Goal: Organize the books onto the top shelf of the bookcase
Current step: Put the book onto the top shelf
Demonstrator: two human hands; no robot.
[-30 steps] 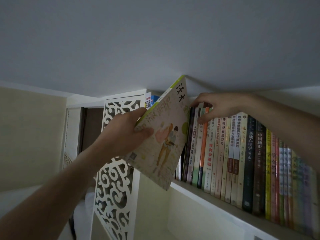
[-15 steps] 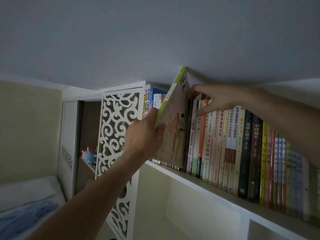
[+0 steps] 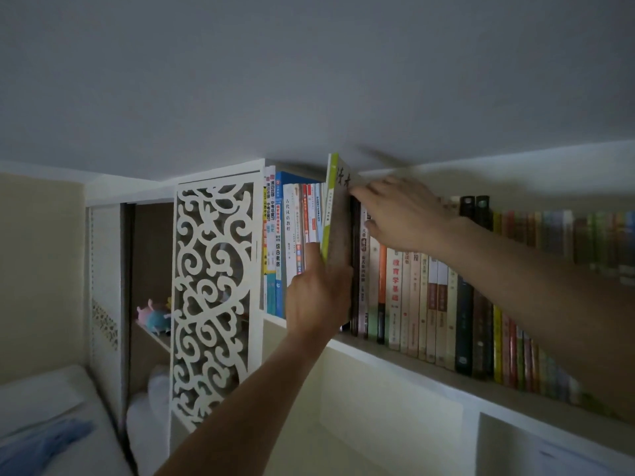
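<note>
Left hand: left hand [image 3: 318, 297] is gripping the lower part of the green-spined book [image 3: 335, 214], fingers curled round its spine edge, thumb side toward the row on the left.
Right hand: right hand [image 3: 402, 214] is reaching in from the right, fingertips pressing at the top of the dark spines just beside the held book; fingers are bent over the book tops, and I cannot tell whether they are pinching one.
Held book: it is standing nearly upright on the top shelf [image 3: 395, 355], between the left group of books [image 3: 292, 235] and the long row of books [image 3: 429, 304], its top corner sticking up above its neighbours.
Shelf's left end: a white fretwork panel [image 3: 213, 297] is closing it off.
Beyond the panel: a plush toy [image 3: 153, 316] is lying on a lower shelf.
</note>
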